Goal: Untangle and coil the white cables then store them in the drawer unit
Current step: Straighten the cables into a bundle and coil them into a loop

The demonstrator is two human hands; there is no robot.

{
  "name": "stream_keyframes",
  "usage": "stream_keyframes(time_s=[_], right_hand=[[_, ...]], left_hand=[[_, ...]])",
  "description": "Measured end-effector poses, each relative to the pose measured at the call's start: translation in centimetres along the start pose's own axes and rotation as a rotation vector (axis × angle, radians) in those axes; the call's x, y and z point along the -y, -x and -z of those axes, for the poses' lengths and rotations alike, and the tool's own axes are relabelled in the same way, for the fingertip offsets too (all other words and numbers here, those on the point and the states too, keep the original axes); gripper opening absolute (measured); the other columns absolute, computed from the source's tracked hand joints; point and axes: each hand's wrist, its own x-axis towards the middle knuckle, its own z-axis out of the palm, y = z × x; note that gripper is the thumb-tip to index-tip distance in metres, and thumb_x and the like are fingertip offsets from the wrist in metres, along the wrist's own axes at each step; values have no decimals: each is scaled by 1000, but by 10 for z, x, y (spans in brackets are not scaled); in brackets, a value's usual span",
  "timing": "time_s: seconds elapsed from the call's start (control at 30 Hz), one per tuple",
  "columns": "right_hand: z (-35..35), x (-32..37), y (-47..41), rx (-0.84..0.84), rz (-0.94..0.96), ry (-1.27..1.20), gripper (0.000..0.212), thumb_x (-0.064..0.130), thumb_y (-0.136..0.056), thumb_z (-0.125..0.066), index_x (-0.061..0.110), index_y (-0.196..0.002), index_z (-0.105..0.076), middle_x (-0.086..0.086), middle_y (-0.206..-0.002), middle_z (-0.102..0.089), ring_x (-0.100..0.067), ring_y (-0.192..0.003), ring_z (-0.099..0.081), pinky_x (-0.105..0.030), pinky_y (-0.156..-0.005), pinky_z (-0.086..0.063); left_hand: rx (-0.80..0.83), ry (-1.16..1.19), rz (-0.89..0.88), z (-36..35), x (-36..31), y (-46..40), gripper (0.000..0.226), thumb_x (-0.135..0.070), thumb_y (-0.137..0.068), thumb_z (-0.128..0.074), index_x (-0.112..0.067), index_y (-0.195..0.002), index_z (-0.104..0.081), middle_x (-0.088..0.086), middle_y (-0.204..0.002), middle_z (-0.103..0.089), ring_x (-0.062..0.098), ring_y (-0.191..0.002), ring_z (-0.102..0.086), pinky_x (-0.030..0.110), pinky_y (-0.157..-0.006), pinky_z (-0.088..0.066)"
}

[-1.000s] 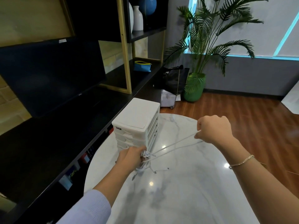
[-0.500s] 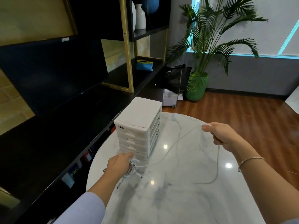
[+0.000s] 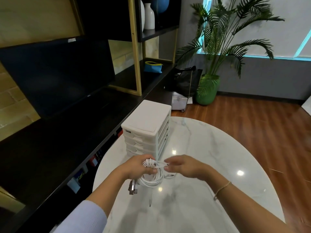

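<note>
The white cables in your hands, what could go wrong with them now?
The loops of the white cables hang loose below the left hand, so the coil might spring apart. The plugs dangle and could snag again. The drawers of the drawer unit look closed, and both hands are busy, the right hand pinching a strand.

left hand (image 3: 139, 167) gripping coiled white cables (image 3: 152, 179), right hand (image 3: 181, 166) pinching

Dim room, perhaps slight motion blur
</note>
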Motion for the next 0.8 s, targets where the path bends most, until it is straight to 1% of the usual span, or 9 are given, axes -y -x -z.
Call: stream_keyframes(time_s=[0.07,0.13,0.3,0.4,0.5,0.6,0.67,0.73,0.8], right_hand=[[-7,2,1,0,40,-35,29,38,-86,-63,18,-108,-68,-4,-99,-71,-15,-92,-67,-18,-78,-48],[-2,2,1,-50,37,18,22,32,-85,-66,17,-100,-71,-2,-78,-71,-8,-69,-67,-7,-61,-44],[24,10,6,-174,92,-65,21,36,-86,-64,27,-67,-69,4,-78,-71,-5,-70,-62,-11,-62,-45],[27,12,-1,-278,84,-228,21,34,-87,-63,21,-71,-69,10,-66,-65,-5,-55,-53,-11,-50,-42],[15,2,-10,-273,-32,-278,26,35,-86,-65,23,-63,-67,13,-42,-48,-4,-41,-38,-14,-41,-32],[4,-5,-13,-97,-57,-247,32,11,-91,-55,24,-62,-59,4,-48,-41,-12,-45,-31,-20,-42,-29],[0,-5,-13,-20,-8,-175,27,-3,-88,-52,11,-66,-57,-8,-55,-44,-14,-49,-31,-24,-45,-30],[-2,-2,-12,-34,7,-104,9,-5,-84,-53,-6,-77,-58,-28,-71,-54,-20,-57,-40,-31,-54,-36],[-4,-6,-16,-19,-53,-171,12,-4,-83,-53,-10,-89,-62,-30,-88,-61,-25,-71,-49,-30,-66,-39]], left_hand=[[-21,-8,-8,1,-5,-1,19,-21,-80,-73,-31,-90,-60,-12,-78,-59,3,-65,-53,18,-61,-39],[-43,-21,2,2,-6,-1,19,-22,-80,-72,-33,-86,-58,-13,-78,-59,4,-66,-53,19,-61,-39],[46,-179,35,1,-10,2,27,-16,-78,-73,-28,-97,-60,-11,-84,-60,11,-79,-58,21,-66,-44],[73,-161,-38,-2,-23,4,31,-11,-75,-75,-33,-90,-61,-11,-83,-62,13,-81,-61,28,-66,-53],[-44,-44,-146,-4,-39,11,34,-11,-72,-78,-35,-81,-56,-14,-80,-62,0,-74,-58,14,-64,-46],[-156,101,-177,-6,-49,16,46,-12,-72,-79,-39,-96,-50,-8,-83,-62,7,-73,-58,14,-64,-44],[-178,172,-210,-8,-47,18,60,-10,-73,-78,-46,-109,-48,-4,-88,-65,7,-74,-61,18,-69,-48],[-180,220,-231,-9,-44,18,51,-8,-73,-77,-44,-104,-59,-7,-93,-67,7,-82,-63,22,-76,-52],[-189,238,-222,-10,-43,17,38,-9,-73,-78,-38,-95,-65,-7,-99,-66,9,-91,-62,23,-82,-51]])
